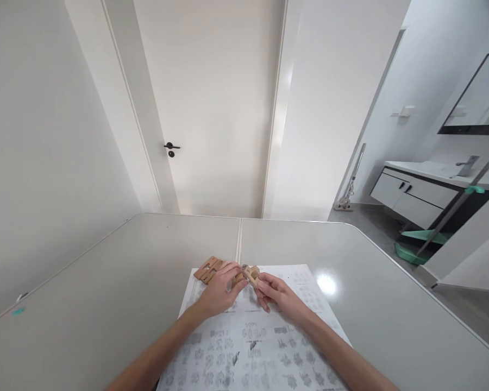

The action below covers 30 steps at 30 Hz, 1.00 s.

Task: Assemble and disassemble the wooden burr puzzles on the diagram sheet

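Note:
My left hand (220,290) and my right hand (277,293) meet over a printed instruction sheet (248,347) on the grey table (106,293). Both pinch a small wooden puzzle assembly (250,273) between their fingertips, the left from the left side, the right from below and right. More flat wooden pieces (207,269) lie on the sheet's top left corner, just beyond my left hand's fingers.
A seam (238,239) runs down the table's middle. Behind the table stands a white door with a dark handle (171,146). To the right, a bathroom opens with a vanity (415,190), a mirror, a mop and a green dustpan (415,244).

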Tool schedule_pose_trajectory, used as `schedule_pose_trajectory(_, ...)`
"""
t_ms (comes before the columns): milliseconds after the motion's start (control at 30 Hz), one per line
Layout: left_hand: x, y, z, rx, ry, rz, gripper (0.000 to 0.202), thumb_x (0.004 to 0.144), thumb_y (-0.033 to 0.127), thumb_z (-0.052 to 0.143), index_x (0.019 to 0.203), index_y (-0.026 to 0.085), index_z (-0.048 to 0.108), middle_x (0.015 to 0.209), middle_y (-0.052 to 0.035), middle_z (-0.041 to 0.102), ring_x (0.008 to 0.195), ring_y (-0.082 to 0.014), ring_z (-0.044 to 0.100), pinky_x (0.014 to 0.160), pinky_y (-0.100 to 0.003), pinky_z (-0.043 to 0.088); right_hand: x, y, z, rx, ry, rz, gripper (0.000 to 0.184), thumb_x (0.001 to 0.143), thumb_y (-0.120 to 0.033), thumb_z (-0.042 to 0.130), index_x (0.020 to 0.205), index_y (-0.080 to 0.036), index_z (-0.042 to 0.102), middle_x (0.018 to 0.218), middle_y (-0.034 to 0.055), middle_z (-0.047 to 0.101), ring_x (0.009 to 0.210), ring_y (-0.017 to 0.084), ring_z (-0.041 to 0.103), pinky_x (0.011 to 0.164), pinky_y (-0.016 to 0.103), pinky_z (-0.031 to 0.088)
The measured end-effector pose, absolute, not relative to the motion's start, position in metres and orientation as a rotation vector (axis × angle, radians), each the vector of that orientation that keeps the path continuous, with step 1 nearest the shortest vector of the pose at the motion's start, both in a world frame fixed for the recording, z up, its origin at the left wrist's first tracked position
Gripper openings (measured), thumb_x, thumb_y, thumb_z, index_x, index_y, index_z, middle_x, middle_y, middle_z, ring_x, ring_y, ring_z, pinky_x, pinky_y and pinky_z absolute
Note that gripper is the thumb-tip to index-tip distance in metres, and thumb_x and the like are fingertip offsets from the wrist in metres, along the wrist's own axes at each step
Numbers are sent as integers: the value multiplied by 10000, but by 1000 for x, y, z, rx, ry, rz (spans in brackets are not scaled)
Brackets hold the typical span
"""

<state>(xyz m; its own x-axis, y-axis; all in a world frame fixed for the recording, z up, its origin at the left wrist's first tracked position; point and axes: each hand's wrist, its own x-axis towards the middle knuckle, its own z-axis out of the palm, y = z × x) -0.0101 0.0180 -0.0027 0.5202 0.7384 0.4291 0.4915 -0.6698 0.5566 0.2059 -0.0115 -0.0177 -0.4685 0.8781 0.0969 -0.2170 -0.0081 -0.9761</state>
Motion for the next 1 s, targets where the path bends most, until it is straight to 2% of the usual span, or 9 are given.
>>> schedule_pose_trajectory(200, -10, 20, -4, 2442, 1002, 999, 153, 977, 327, 573, 939, 216, 671, 1068, -74, 690, 1101, -253, 571, 953, -401, 476, 212, -11, -15, -673, -1349, 1740, 415, 872, -597, 678, 848, -194, 583, 778, -25, 471, 553, 90, 421, 572, 271, 388)
schedule_pose_trajectory(300, -11, 24, -5, 2448, 1057, 1012, 144, 976, 314, 565, 940, 230, 676, 1045, -59, 702, 1079, -253, 579, 941, -414, 472, 211, -14, -17, -670, -1369, 1851, 391, 843, -566, 727, 929, -204, 606, 706, -47, 468, 536, 91, 393, 567, 265, 382)
schedule_pose_trajectory(367, -13, 26, -4, 2441, 1159, 1043, 168, 975, 323, 558, 895, 237, 677, 990, -47, 708, 1034, -251, 589, 922, -423, 470, 206, -18, -20, -645, -1474, 1918, 399, 848, -552, 727, 1008, -205, 613, 635, -56, 483, 532, 109, 436, 586, 277, 403)
schedule_pose_trajectory(433, -15, 28, -5, 2452, 1253, 1095, 219, 973, 341, 556, 821, 236, 673, 939, -43, 707, 986, -247, 594, 903, -427, 470, 200, -20, -23, -612, -1507, 1901, 386, 881, -561, 683, 992, -200, 607, 649, -45, 509, 525, 112, 464, 588, 285, 415)
schedule_pose_trajectory(533, -14, 27, -8, 2541, 1306, 1149, 226, 965, 353, 568, 817, 244, 698, 937, -51, 712, 988, -256, 594, 907, -446, 465, 196, -17, -26, -667, -1368, 1734, 419, 862, -606, 675, 925, -204, 575, 723, -29, 526, 498, 99, 439, 534, 274, 385)
schedule_pose_trajectory(633, -13, 26, -14, 2644, 1295, 1118, 177, 940, 376, 612, 887, 264, 739, 952, -53, 730, 1028, -282, 593, 939, -482, 450, 199, -10, -27, -849, -1281, 1488, 465, 863, -663, 627, 902, -206, 558, 659, -47, 485, 478, 102, 380, 514, 272, 354)
schedule_pose_trajectory(733, -12, 26, -20, 2689, 1302, 1082, 168, 918, 370, 633, 859, 271, 755, 963, -57, 739, 1047, -304, 590, 967, -517, 429, 205, -5, -28, -1133, -1290, 1145, 450, 880, -668, 581, 842, -223, 526, 599, -55, 459, 505, 134, 402, 526, 277, 341)
schedule_pose_trajectory(867, -9, 25, -20, 2730, 1304, 1053, 166, 907, 332, 630, 817, 259, 748, 977, -67, 731, 1037, -317, 592, 985, -552, 406, 207, -3, -37, -1464, -1467, 708, 340, 885, -534, 598, 768, -251, 451, 562, -51, 488, 524, 168, 458, 532, 279, 319)
schedule_pose_trajectory(1000, -3, 23, -20, 2788, 1312, 1004, 180, 891, 321, 635, 758, 248, 731, 1006, -83, 714, 1046, -325, 588, 968, -565, 414, 204, -1, -49, -1598, -1640, 461, 246, 853, -383, 595, 737, -258, 418, 522, -59, 493, 484, 166, 467, 515, 272, 284)
